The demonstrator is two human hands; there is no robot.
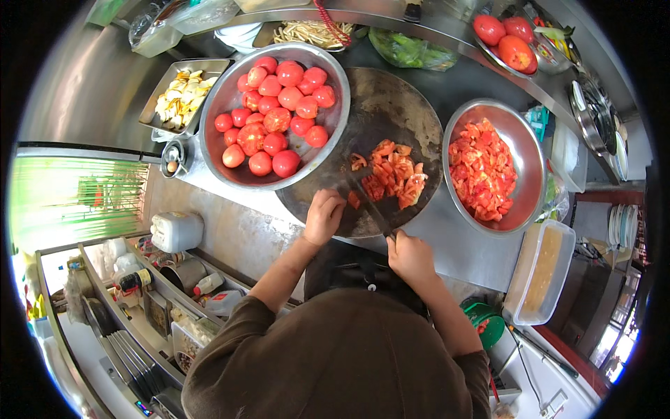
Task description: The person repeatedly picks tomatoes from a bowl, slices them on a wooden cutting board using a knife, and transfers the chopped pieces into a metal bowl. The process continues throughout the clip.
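Observation:
My right hand [411, 257] grips the handle of a kitchen knife [372, 207], whose blade slants away from me over a round chopping block [403, 102]. Cut tomato pieces [390, 166] lie in a loose heap on the block, mostly right of the blade. Left of the blade, a small tomato piece [354, 199] sits beside my left hand [323, 216]. That hand's fingers are curled over the block's near left part; whether they hold anything is hidden. Peeled whole tomatoes [277, 120] fill much of a large metal bowl [335, 144] overlapping the block's left side.
To the right, a metal bowl [528, 141] holds chopped tomatoes [482, 170]. Beyond it stands a plastic tub [562, 283] of brownish liquid. A metal tray [152, 102] of pale slices is at far left. More tomatoes [515, 44] rest on the overhead shelf [445, 34].

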